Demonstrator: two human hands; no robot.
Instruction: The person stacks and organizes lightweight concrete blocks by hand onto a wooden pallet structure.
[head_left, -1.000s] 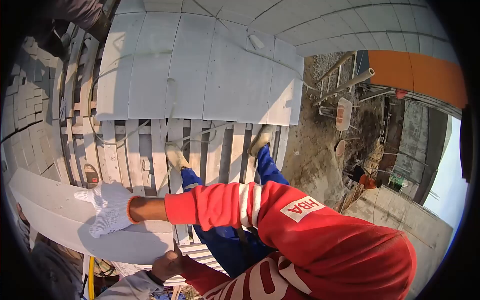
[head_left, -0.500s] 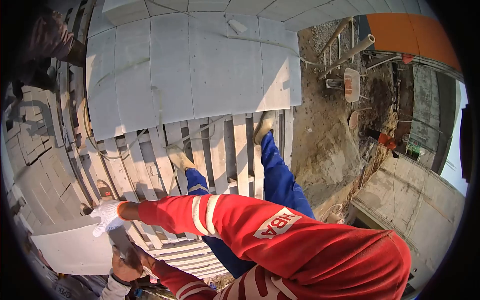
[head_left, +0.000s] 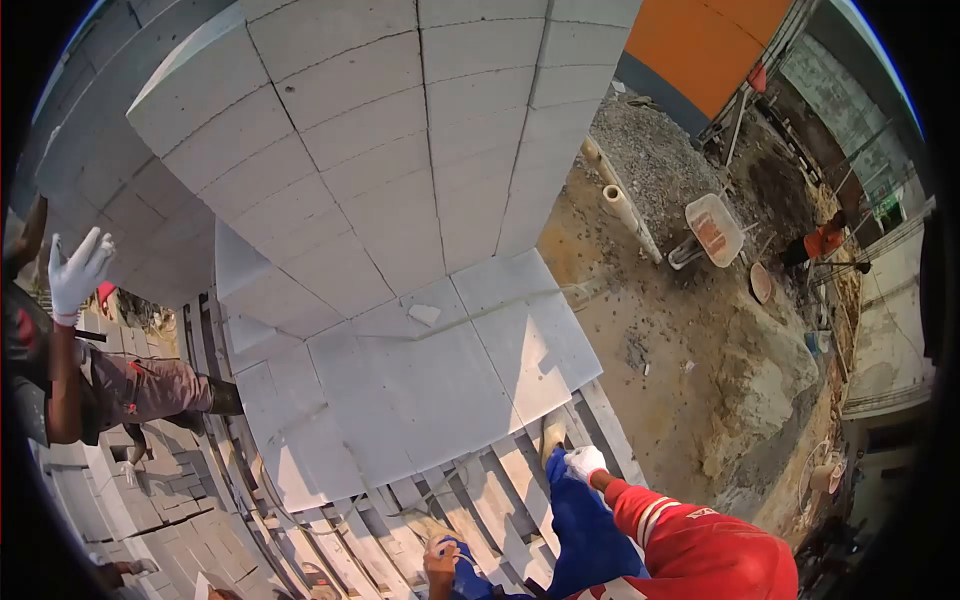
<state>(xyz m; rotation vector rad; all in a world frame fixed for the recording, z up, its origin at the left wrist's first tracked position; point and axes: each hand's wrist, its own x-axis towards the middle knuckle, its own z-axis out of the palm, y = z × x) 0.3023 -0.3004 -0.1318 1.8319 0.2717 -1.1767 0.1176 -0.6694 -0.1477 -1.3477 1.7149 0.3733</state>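
My right hand (head_left: pixel 585 462), in a white knitted glove under a red sleeve, hangs over my blue trouser leg (head_left: pixel 585 525), its fingers curled in. Nothing shows in it. Low in the view, my left hand (head_left: pixel 440 562) is over the other trouser leg; its fingers are small and partly hidden. Ahead of my boots lies a layer of large pale grey blocks (head_left: pixel 400 420) on wooden pallet slats (head_left: pixel 510 485). A tall stack of the same blocks (head_left: pixel 385 150) rises behind it. A small broken piece (head_left: pixel 424 314) and a loose strap (head_left: pixel 490 314) lie on the low layer.
At the left, a co-worker (head_left: pixel 140 385) stands with one white-gloved hand (head_left: pixel 78 275) raised. More block stacks (head_left: pixel 170 510) lie beyond. Down on the ground at the right are a wheelbarrow (head_left: pixel 714 230), pipes (head_left: pixel 630 220), a gravel heap (head_left: pixel 650 140) and a person in orange (head_left: pixel 822 240).
My right hand has left the grey block at lower left and come back to my side. My left hand has drawn back too. The view has tilted up to the tall stack.
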